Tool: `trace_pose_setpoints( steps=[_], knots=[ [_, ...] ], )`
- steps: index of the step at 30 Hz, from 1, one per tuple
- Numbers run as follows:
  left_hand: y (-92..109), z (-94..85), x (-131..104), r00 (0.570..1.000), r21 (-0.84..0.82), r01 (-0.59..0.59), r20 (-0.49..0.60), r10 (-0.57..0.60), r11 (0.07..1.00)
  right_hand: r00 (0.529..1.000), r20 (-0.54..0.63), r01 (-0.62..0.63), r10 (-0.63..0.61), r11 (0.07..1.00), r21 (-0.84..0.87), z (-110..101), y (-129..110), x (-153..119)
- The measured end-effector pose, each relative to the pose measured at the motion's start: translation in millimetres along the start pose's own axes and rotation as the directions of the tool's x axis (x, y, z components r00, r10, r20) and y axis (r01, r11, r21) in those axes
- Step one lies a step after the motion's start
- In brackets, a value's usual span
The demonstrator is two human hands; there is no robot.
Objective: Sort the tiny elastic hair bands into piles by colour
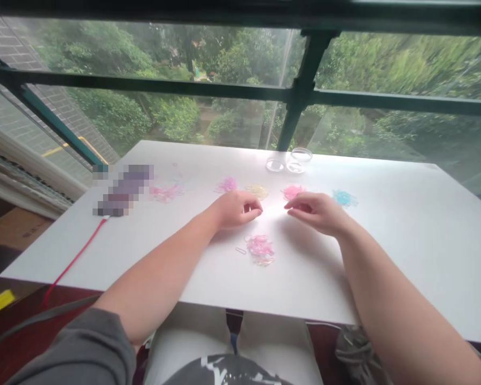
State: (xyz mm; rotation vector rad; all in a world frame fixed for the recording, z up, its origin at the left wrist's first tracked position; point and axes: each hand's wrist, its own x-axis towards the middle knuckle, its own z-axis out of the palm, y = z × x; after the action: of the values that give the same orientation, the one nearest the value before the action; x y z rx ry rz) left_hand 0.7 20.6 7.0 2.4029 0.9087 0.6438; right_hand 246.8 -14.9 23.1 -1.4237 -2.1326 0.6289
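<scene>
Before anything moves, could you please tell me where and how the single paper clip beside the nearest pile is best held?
I'd pinch the single paper clip across its narrow width at the outer end, coming from above on the picture's left: it lies flat, a slim loop, and the nearest pile sits close to its other end.

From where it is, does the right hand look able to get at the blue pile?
Probably yes. The blue pile lies on the white table, close to the right hand and to its right, and nothing visible covers it or blocks the way; a small sideways shift would likely do.
</scene>
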Motion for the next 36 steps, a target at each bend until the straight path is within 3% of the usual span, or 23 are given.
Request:
trace_pose_setpoints(
  steps=[3,6,11,16,22,32,36],
  knots=[
    [2,-3.8,0,0.998,0.020,0.056,0.030,-0.056,0.998,0.944,0.322,0.056,-0.074,0.996,0.064,11,-21,-6],
    [7,-8.2,-1,0.988,0.024,0.115,0.105,-0.117,0.993,0.907,0.412,0.083,-0.086,0.996,0.024,18,-31,-8],
    [14,-10.4,-4,0.957,-0.039,0.163,0.251,-0.148,0.986,0.920,0.376,0.133,-0.106,0.990,-0.045,23,-31,-6],
    [14,-9.1,-5,0.949,-0.029,0.136,0.291,-0.121,0.990,0.918,0.350,0.216,-0.189,0.976,-0.040,30,-28,-4],
    [14,-7.9,-6,0.955,-0.040,0.116,0.280,-0.100,0.992,0.935,0.326,0.170,-0.138,0.983,-0.070,31,-28,-5],
    [9,0.4,-10,0.973,-0.165,0.033,0.229,0.005,0.986,0.953,0.283,0.086,-0.108,0.992,0.090,29,-25,-2],
    [8,4.1,-9,0.993,-0.172,0.012,0.121,0.009,0.985,0.960,0.277,0.030,-0.050,0.997,0.076,31,-27,-2]
  ],
)
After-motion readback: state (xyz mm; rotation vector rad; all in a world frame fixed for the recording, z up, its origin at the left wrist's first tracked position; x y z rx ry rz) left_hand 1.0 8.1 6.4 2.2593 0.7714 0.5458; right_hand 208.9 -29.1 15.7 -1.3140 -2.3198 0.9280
